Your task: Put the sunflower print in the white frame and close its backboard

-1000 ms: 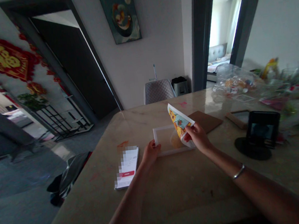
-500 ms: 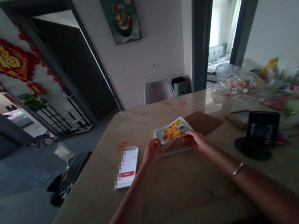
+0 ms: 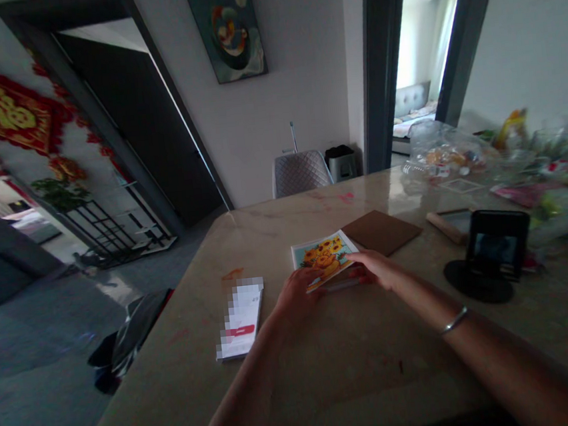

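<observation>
A sunflower picture (image 3: 325, 256) with a pale border lies low over a light-edged frame or sheet on the table, slightly tilted. My left hand (image 3: 299, 292) holds its lower left edge, fingers closed around it. At the right edge, my right hand (image 3: 370, 268) grips the picture between thumb and fingers. Behind the right hand a brown board (image 3: 383, 231) rests flat on the table. A white phone (image 3: 241, 321), partly pixelated, lies to the left of my left hand.
On the marble table (image 3: 340, 382), a black stand with a screen (image 3: 496, 249) is at the right, a wooden frame (image 3: 448, 224) behind it. Plastic bags (image 3: 452, 153) and clutter fill the back right. A quilted chair (image 3: 301, 172) stands beyond the far edge.
The sunflower picture has come down flatter and shifted slightly left over what lies beneath. My left hand has turned, with its fingers now over the picture's lower left part.
</observation>
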`<control>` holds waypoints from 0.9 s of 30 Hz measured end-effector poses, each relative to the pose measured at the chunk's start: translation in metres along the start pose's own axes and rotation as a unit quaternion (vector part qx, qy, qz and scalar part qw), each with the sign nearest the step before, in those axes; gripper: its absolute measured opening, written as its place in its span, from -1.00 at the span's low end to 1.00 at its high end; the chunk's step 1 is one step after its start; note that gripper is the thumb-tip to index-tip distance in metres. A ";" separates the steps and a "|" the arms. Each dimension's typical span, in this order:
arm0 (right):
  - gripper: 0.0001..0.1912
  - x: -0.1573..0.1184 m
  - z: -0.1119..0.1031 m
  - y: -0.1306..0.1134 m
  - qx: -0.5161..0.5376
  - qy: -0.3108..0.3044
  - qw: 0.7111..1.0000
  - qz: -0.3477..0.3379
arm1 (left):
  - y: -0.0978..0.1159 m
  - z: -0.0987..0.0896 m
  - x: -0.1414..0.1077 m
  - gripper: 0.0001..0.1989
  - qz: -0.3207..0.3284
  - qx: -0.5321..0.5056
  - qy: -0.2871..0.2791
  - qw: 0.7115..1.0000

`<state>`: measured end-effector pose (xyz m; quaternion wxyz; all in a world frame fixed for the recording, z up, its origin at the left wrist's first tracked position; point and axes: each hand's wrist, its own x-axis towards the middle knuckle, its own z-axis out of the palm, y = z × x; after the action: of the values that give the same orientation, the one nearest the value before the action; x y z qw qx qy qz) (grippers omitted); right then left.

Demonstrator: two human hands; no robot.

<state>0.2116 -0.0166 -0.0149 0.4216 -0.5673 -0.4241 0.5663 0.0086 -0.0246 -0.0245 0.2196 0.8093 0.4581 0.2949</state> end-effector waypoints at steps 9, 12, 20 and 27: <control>-0.87 0.019 -0.017 0.015 -0.402 0.131 0.881 -0.212 | -0.003 0.000 0.002 -0.70 0.000 0.136 -0.017 0.991; -0.85 0.013 -0.015 0.017 -0.459 0.114 0.850 -0.230 | -0.004 -0.003 0.003 -0.71 -0.030 0.161 0.017 0.986; -0.77 0.017 -0.016 0.028 -0.539 0.114 0.773 -0.315 | -0.012 -0.010 0.004 -0.67 -0.118 0.202 0.032 0.972; -0.79 0.006 -0.016 0.014 -0.551 0.088 0.794 -0.242 | -0.004 -0.012 0.001 -0.66 -0.155 0.182 0.035 0.970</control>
<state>0.2276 -0.0150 -0.0300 0.1966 -0.6299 -0.7486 0.0642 -0.0015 -0.0203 -0.0184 0.0952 0.7440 0.6312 0.1972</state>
